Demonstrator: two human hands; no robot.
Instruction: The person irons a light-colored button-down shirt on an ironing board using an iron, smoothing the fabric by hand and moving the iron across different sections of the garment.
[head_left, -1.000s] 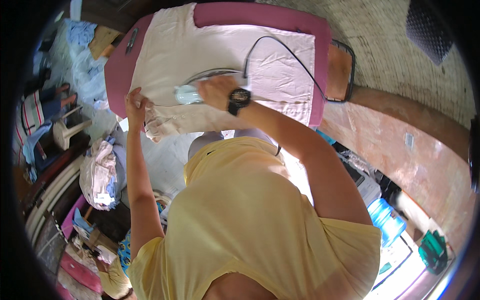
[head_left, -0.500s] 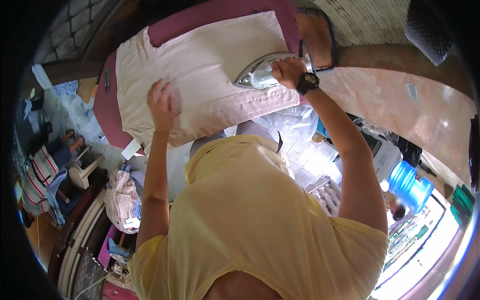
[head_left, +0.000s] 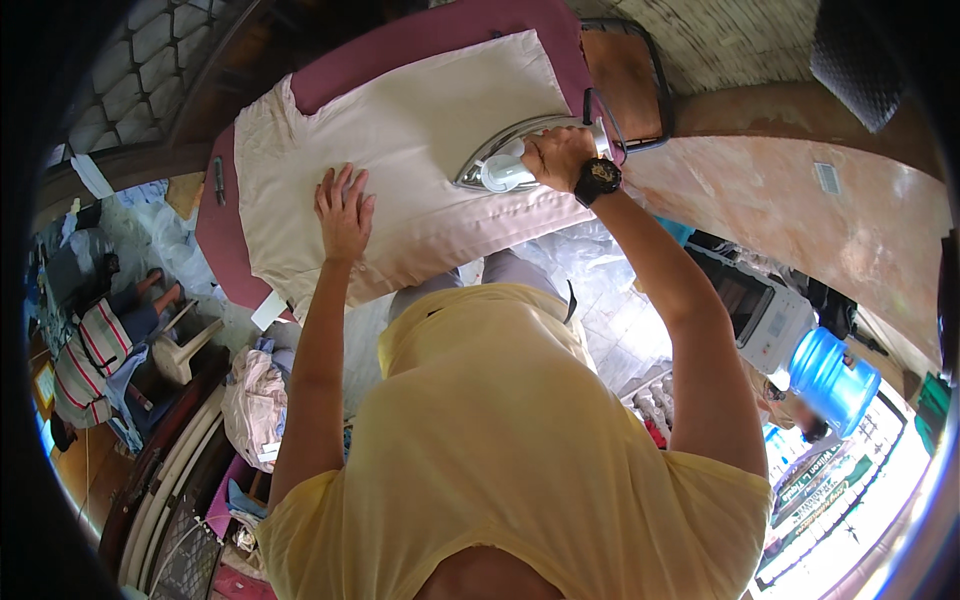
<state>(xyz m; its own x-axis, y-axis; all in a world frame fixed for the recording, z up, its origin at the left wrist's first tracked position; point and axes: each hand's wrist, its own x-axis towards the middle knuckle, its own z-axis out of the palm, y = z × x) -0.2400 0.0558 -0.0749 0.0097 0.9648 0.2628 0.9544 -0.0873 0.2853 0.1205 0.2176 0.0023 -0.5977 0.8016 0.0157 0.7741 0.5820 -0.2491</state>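
Observation:
A pale cream shirt (head_left: 420,130) lies spread over a maroon-covered ironing board (head_left: 222,240). With fingers closed round its handle, my right hand (head_left: 560,158) grips an iron (head_left: 478,168), whose soleplate rests on the cloth near the right end. My left hand (head_left: 345,213) is flat on the shirt, left of the iron, with its fingers spread. The buttoned strip of the garment hangs along the board's near edge. A dark slim object, perhaps a pen or small tool (head_left: 219,180), sits on the board's left end.
A brown panel in a black frame (head_left: 625,85) adjoins the board's right end. Crumpled clothes (head_left: 255,400) lie at lower left beside a beige stool (head_left: 185,350). At right are a blue water jug (head_left: 835,375) and a white appliance (head_left: 775,335). Clear plastic (head_left: 590,255) covers floor beneath the board.
The iron in my right hand has shifted slightly left and nearer. My left hand has moved a little right and now lies flatter, fingers spread. The whole view has tilted slightly.

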